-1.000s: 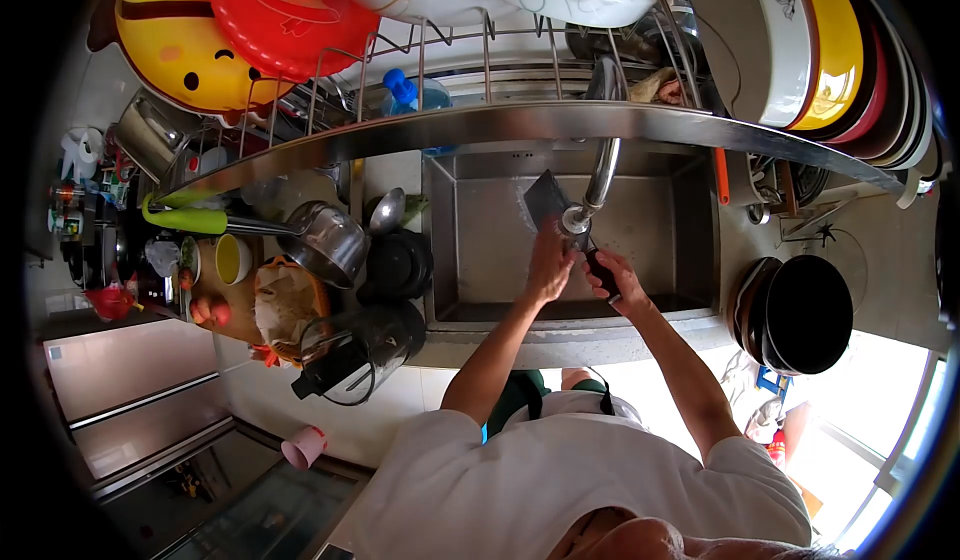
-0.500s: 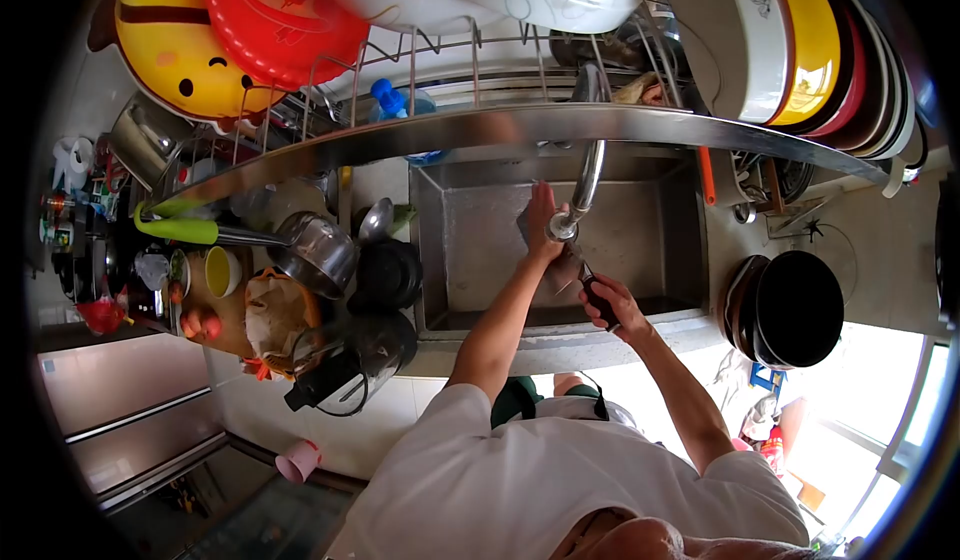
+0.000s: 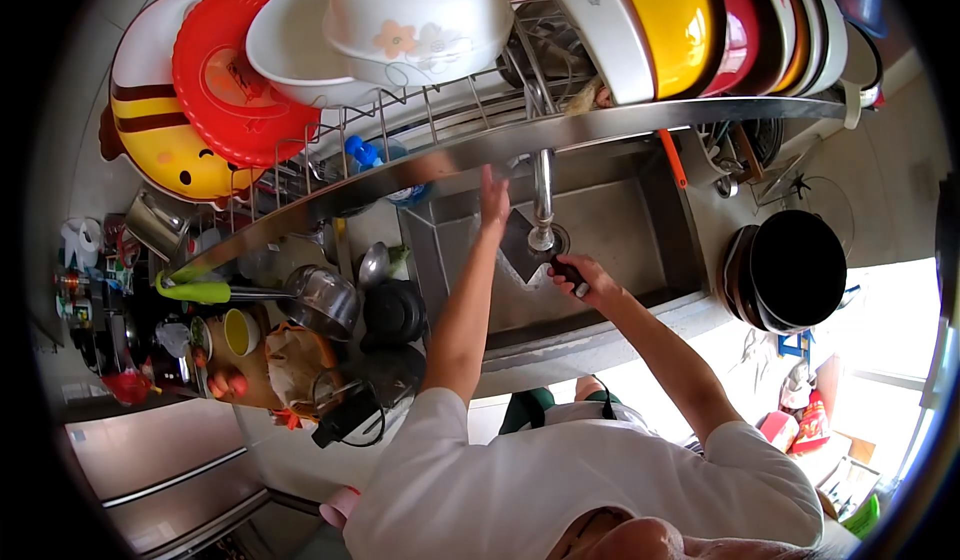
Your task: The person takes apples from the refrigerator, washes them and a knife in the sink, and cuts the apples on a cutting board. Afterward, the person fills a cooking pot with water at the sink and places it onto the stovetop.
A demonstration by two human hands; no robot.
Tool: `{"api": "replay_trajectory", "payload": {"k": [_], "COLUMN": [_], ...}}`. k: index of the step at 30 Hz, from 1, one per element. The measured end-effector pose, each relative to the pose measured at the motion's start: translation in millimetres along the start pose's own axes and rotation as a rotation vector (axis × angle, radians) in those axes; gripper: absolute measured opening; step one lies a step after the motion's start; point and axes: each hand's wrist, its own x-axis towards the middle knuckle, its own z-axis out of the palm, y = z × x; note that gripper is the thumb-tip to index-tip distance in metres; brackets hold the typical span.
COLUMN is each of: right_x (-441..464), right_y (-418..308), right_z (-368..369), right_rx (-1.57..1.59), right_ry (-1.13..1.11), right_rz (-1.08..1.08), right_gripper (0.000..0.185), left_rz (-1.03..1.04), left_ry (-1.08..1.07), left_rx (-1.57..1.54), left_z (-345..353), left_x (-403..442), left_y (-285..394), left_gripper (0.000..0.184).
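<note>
My right hand [image 3: 594, 282] grips the dark handle of a kitchen knife [image 3: 519, 248]. Its broad, dark, cleaver-like blade points left, beneath the faucet [image 3: 543, 195] and over the metal sink [image 3: 640, 220]. Just above and left of the blade, my left hand [image 3: 494, 202] is held with its fingers stretched out and nothing in it. Whether water is running from the spout is hard to see; the sink wall by the blade looks wet.
Above the sink, a rack holds white bowls [image 3: 420, 20], a red plate [image 3: 240, 70] and several upright bowls or pans. Left are a pot [image 3: 325, 300] and a basket [image 3: 300, 360]. Black pans [image 3: 797, 270] stand to the right, beside an orange handle [image 3: 671, 158].
My left hand has come off the blade, up and to the left. The knife has shifted left and now lies flatter under the faucet. The whole view has tilted.
</note>
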Motion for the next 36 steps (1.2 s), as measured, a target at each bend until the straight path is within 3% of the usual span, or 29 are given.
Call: {"api": "replay_trajectory", "payload": {"k": [2, 4, 5, 8, 10, 11, 14, 16, 17, 19, 21, 24, 27, 30, 33, 35, 36], "right_x": [-4.4, -12.6, -17.3, -26.9, -34.2, -38.2, -51.1, -60.2, -66.2, -77.3, -91.1, -122.5, -157.6, -201.0, -237.8, -252.4, -246.1], "right_y": [3.5, 3.5, 4.2, 10.1, 17.0, 18.7, 24.5, 29.1, 32.4, 35.2, 37.6, 37.2, 38.3, 40.1, 47.6, 54.5, 60.8], "right_z": [2.2, 3.4, 3.2, 3.1, 1.4, 0.7, -3.7, -7.9, -10.1, -13.3, -19.1, -19.2, -19.4, -18.1, -42.5, -66.0, -85.9], "right_rx": [0.075, 0.053, 0.045, 0.008, 0.037, 0.044, 0.088, 0.130, 0.124, 0.108, 0.107, 0.097, 0.063, 0.100, 0.331, 0.488, 0.278], "right_ry": [0.038, 0.110, 0.148, 0.255, 0.281, 0.289, 0.282, 0.281, 0.276, 0.258, 0.255, 0.232, 0.189, 0.129, -0.126, -0.394, -0.315], "right_rz": [0.001, -0.008, -0.007, -0.084, -0.123, -0.137, -0.185, -0.193, -0.192, -0.194, -0.220, -0.266, -0.340, -0.406, -0.413, -0.358, -0.440], "right_gripper": [0.018, 0.017, 0.017, 0.019, 0.018, 0.017, 0.015, 0.015, 0.014, 0.014, 0.014, 0.013, 0.013, 0.012, 0.015, 0.019, 0.022], "left_rz": [-0.138, -0.363, -0.457, -0.467, -0.307, -0.197, -0.111, -0.037, -0.160, -0.548, -0.608, -0.558, -0.594, -0.635, -0.601, -0.605, -0.610], "left_ry": [-0.050, -0.133, -0.005, -0.149, -0.207, -0.346, -0.207, -0.470, -0.570, -0.842, -0.910, -0.836, -0.896, -0.932, -1.073, -1.008, -0.970], "left_rx": [0.023, -0.216, -0.147, -0.125, -0.008, -0.052, 0.146, 0.695, 0.985, 1.190, 1.191, 0.978, 0.720, 0.378, -0.340, -0.607, -0.736], "left_z": [9.5, 8.4, 20.3, 16.0, 5.6, -6.7, -35.5, -77.0, -106.4, -125.8, -150.8, -140.9, -119.0, -68.9, -20.2, -3.3, 1.5], "left_x": [28.9, 59.0, 53.7, 83.7, 85.1, 78.2, 26.5, -22.0, -46.6, -98.1, -126.5, -156.9, -166.1, -185.5, -206.5, -220.1, -224.0], "left_y": [21.4, -1.3, 18.5, -11.3, -15.0, -6.8, -9.3, -15.6, -64.2, -48.6, -68.7, -22.9, 14.4, 110.2, 186.9, 185.4, 179.1], "left_gripper": [0.038, 0.026, 0.019, 0.019, 0.019, 0.032, 0.050, 0.061, 0.061, 0.073, 0.078, 0.065, 0.064, 0.062, 0.057, 0.055, 0.053]}}
